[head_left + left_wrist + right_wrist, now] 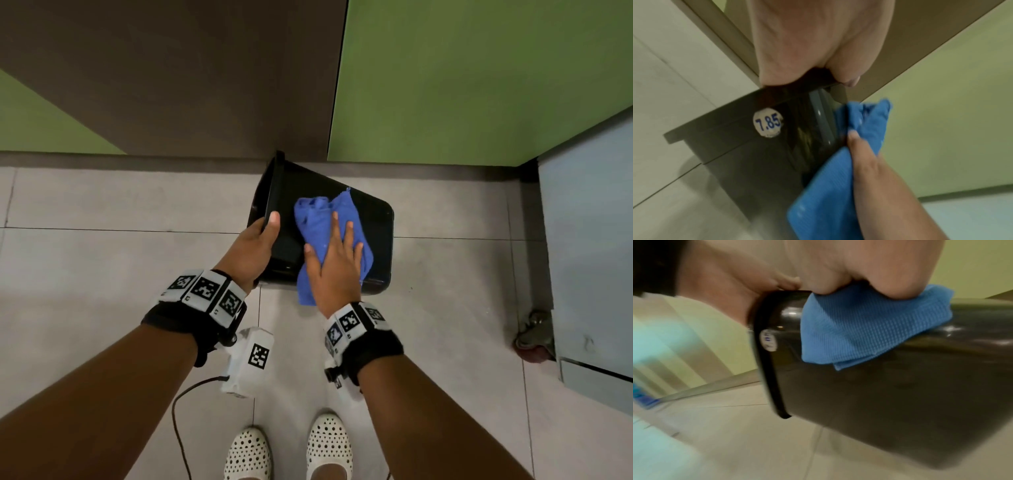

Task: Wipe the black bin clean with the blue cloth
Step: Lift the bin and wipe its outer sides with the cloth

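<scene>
The black bin lies tipped on its side above the tiled floor, with its open mouth to the left. My left hand grips the rim, thumb on the outside and fingers hidden inside. A round white price sticker sits on the rim. The blue cloth is spread on the bin's upper side wall. My right hand presses flat on it with straight, spread fingers. In the right wrist view the cloth drapes over the bin's glossy wall.
A brown partition and green panels stand right behind the bin. A pale blue panel with a metal foot is at the right. Grey floor tiles, my white shoes and a dangling cable lie below.
</scene>
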A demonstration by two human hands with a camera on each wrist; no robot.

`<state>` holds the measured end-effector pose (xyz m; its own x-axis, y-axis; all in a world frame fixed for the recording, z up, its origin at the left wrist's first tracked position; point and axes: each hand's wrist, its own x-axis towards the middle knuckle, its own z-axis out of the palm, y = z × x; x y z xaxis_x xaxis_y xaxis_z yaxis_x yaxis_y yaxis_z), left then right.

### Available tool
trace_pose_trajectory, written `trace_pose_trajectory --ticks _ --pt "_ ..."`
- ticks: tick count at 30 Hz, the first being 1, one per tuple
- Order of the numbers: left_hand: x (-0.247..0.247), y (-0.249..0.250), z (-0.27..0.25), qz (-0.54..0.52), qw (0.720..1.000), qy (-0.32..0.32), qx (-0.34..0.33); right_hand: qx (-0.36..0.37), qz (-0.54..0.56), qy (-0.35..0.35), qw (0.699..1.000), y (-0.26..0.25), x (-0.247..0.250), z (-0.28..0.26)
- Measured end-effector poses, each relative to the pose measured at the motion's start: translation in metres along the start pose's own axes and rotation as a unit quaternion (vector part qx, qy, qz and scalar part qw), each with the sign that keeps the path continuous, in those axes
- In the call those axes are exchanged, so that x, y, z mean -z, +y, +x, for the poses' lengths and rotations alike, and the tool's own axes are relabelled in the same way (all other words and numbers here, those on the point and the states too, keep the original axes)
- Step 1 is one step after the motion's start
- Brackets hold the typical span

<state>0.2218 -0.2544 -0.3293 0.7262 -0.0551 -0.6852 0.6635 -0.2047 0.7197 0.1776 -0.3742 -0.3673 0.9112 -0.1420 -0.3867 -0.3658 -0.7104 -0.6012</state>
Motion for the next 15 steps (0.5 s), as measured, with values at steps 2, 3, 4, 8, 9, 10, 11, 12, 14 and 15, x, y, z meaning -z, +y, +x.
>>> trace_pose_trajectory --ticks 2,3,4,8,9,10,11,12,14,15 --pt "0.003 -0.004 -0.001 0.015 1.000 0.002 -0.004 -0.054 0.006 0.022 0.998 0.018 0.004 0.011" --pt "0.004 -0.006 -0.001 0.038 0.999 -0.004 -0.007 -0.094 0.020 0.043 0.994 0.029 0.007 0.015" --pt "0.004 -0.006 -0.002 0.057 0.998 -0.011 -0.012 -0.132 0.044 0.065 0.988 0.039 0.012 0.019" --pt "0.007 0.000 -0.001 0.048 0.998 -0.014 -0.031 -0.281 0.235 0.102 0.925 0.055 0.027 0.027" --pt "0.007 0.002 0.000 0.050 0.998 -0.014 -0.032 -0.293 0.242 0.138 0.915 0.055 0.031 0.032" --pt "0.007 0.004 0.001 0.055 0.998 -0.009 -0.031 -0.289 0.209 0.153 0.922 0.051 0.037 0.032" --pt "0.006 0.005 0.003 0.060 0.998 -0.002 -0.027 -0.264 0.227 0.168 0.922 0.046 0.043 0.030" --pt "0.005 0.006 0.004 0.066 0.998 0.010 -0.017 -0.203 0.231 0.186 0.933 0.038 0.049 0.028" --pt "0.002 0.007 0.005 0.063 0.997 0.038 -0.001 -0.094 0.221 0.253 0.937 0.021 0.056 0.019" --pt "-0.001 0.008 0.007 0.060 0.997 0.051 -0.005 -0.054 0.211 0.246 0.944 0.011 0.059 0.016"
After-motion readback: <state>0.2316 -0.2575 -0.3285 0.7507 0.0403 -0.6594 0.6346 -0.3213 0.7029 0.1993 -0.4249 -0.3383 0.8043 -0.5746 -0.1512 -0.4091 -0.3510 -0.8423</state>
